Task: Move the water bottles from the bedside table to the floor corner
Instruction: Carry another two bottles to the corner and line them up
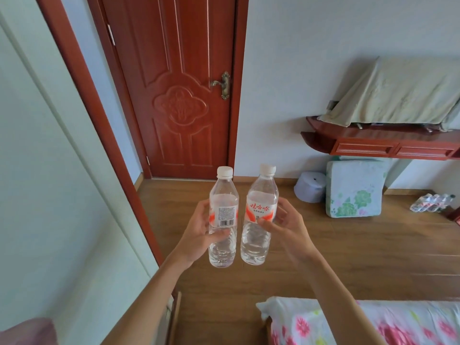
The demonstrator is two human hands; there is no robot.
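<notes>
Both water bottles are held upright and just beside each other over the wooden floor [348, 257], facing the red door [174, 95]: left grip [199, 227] curled round the barcode-side bottle [223, 215], right grip [286, 225] wrapped round the red-labelled bottle [260, 207]; more bottles [431, 202] lie far right.

The left bottle [223, 212] and right bottle [261, 202] are clear, glossy plastic with smooth white caps. The door [179, 95] is carved, satin-sheened reddish wood, its handle [223, 84] dull brassy metal. The floor [348, 245] is smooth wood plank, and the draped cloth [398, 93] is matt and creased.
</notes>
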